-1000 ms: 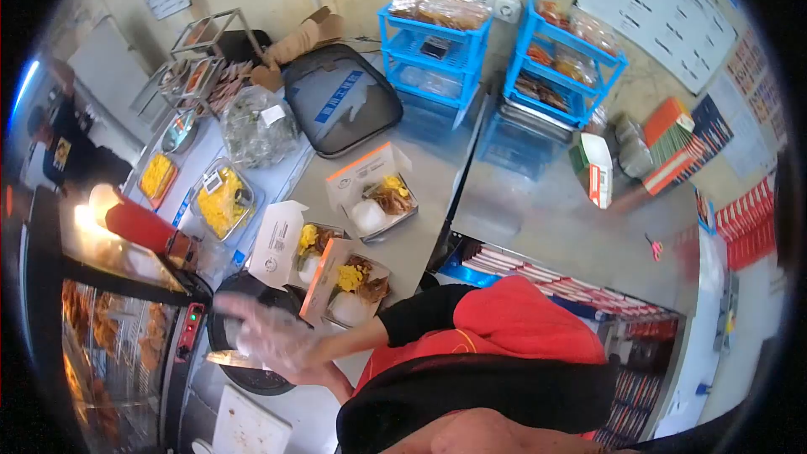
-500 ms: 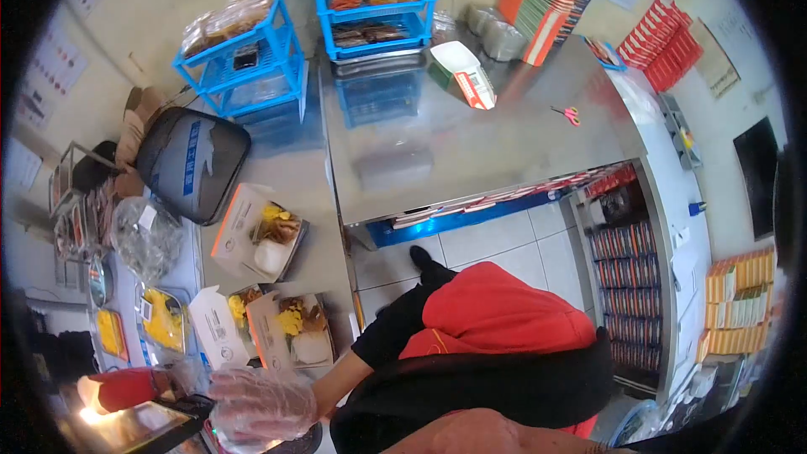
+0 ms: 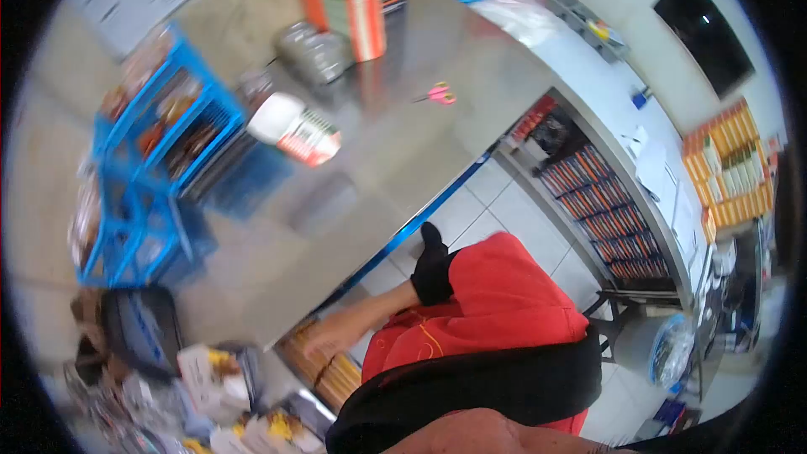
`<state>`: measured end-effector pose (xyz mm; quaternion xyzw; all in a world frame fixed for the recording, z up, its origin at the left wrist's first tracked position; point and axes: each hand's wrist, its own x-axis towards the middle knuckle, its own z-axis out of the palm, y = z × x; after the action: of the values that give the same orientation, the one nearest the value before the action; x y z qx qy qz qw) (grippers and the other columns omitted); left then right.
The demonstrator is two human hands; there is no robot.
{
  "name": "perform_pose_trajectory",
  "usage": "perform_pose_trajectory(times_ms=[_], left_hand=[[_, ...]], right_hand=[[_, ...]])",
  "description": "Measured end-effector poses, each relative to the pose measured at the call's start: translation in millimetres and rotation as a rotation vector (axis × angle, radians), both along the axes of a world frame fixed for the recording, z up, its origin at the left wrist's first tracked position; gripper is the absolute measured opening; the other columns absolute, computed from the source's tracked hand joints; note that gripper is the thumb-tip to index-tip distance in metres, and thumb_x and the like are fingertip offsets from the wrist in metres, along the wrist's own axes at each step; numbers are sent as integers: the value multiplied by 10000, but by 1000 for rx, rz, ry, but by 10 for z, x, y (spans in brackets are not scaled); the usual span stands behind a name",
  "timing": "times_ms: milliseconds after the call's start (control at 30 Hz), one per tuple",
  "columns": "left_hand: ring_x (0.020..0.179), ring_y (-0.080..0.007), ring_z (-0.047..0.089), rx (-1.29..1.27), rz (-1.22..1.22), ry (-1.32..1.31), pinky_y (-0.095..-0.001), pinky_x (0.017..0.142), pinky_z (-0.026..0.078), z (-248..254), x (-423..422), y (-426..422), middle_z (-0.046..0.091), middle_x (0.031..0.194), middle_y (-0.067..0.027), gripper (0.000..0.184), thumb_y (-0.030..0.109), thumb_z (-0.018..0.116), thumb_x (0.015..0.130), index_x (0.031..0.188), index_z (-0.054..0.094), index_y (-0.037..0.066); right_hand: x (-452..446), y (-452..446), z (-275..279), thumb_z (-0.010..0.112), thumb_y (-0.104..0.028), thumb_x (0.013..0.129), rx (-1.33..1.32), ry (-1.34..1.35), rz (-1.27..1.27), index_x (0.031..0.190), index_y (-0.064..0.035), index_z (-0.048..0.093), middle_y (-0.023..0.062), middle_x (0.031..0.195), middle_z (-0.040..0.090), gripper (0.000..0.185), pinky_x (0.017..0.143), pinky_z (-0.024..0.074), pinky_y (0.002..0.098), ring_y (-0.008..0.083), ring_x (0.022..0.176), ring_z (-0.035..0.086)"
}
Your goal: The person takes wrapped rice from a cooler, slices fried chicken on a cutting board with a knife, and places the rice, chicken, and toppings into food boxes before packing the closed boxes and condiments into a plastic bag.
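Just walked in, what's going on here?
A person in red has one bare arm lowered, the hand at a shelf of tan items below the metal counter. Blur hides whether it grips any; the other hand is out of view. Pink scissors and an open carton lie on the counter, near blue racks. Open food boxes sit at lower left.

Room along front edge of steel ctr (image 3: 353,193), but box (image 3: 294,129) btwn racks (image 3: 168,122) & scissors (image 3: 439,94).
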<state>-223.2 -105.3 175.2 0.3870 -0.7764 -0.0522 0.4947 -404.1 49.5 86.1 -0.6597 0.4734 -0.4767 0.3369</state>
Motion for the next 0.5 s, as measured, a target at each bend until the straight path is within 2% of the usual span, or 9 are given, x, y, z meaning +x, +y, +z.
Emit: perform_pose_trajectory(times_ms=[100, 133, 200, 267, 367, 400, 433, 467, 500], left_hand=[[1082, -266, 480, -9, -178, -33, -308, 839, 421, 15, -931, 330, 475, 1238, -168, 411, 31, 552, 796, 1194, 467, -22], [1078, -264, 482, -17, -237, -51, -304, 834, 424, 45, -1243, 466, 477, 1236, -167, 405, 26, 549, 797, 1191, 470, -22], [1071, -260, 487, -12, -378, -105, -297, 825, 431, 101, -1870, 732, 481, 1231, -164, 395, 17, 544, 798, 1185, 474, -22], [1063, -256, 492, 30, -559, -227, -290, 816, 437, 167, -2489, 1025, 486, 1227, -162, 385, 7, 538, 800, 1179, 479, -23], [990, -240, 516, 319, -799, -468, -285, 737, 434, 65, -3425, 1694, 527, 1156, -142, 383, -16, 551, 775, 1155, 506, -11], [920, -227, 537, 555, -906, -632, -283, 663, 428, 5, -3654, 1927, 566, 1087, -123, 388, -34, 567, 749, 1134, 530, 2], [920, -227, 537, 559, -897, -653, -283, 663, 428, -28, -3820, 2081, 566, 1087, -123, 388, -34, 567, 749, 1134, 530, 2], [929, -219, 528, 467, -1020, -767, -283, 656, 422, -54, -3965, 2179, 551, 1113, -126, 408, -52, 567, 737, 1138, 530, 16], [938, -212, 519, 374, -1127, -873, -282, 650, 415, -84, -4084, 2262, 536, 1138, -128, 429, -69, 567, 726, 1142, 530, 30]], right_hand=[[-1394, 1170, 358, 504, -124, 846, 106, -6, -556, 1119, -42, 505, 108, 1068, 568, 286, 863, 427, 349, 235, 979, 554], [-1726, 1656, 485, 507, -131, 859, 105, -129, -809, 1100, -47, 534, 101, 1060, 588, 257, 857, 437, 333, 210, 980, 566], [-2421, 2643, 151, 519, -121, 855, -72, -12, -1413, 1062, -38, 583, 83, 1032, 626, 232, 850, 451, 315, 194, 970, 583], [-3030, 4056, -125, 496, -123, 857, -56, -284, -2019, 1010, -8, 581, 94, 1076, 601, 210, 872, 446, 309, 185, 992, 572], [-3146, 6454, -180, 491, -118, 841, 109, 194, -2903, 1022, 1, 555, 162, 971, 603, 226, 750, 450, 359, 247, 872, 577], [-3128, 7220, -510, 465, -100, 836, -90, 297, -3097, 1024, 15, 550, 195, 980, 587, 236, 783, 435, 372, 284, 894, 567], [-2963, 7942, -781, 460, -86, 821, 215, 377, -3241, 1047, 26, 545, 192, 1008, 581, 266, 837, 411, 387, 309, 942, 553], [-2772, 8539, -1074, 473, -85, 807, 192, 177, -3282, 1063, 20, 546, 192, 1041, 569, 286, 870, 387, 402, 316, 1002, 526], [-2623, 8748, -1015, 487, -127, 803, 565, 320, -3315, 1054, 15, 551, 192, 1054, 565, 295, 886, 381, 415, 320, 1016, 517]])
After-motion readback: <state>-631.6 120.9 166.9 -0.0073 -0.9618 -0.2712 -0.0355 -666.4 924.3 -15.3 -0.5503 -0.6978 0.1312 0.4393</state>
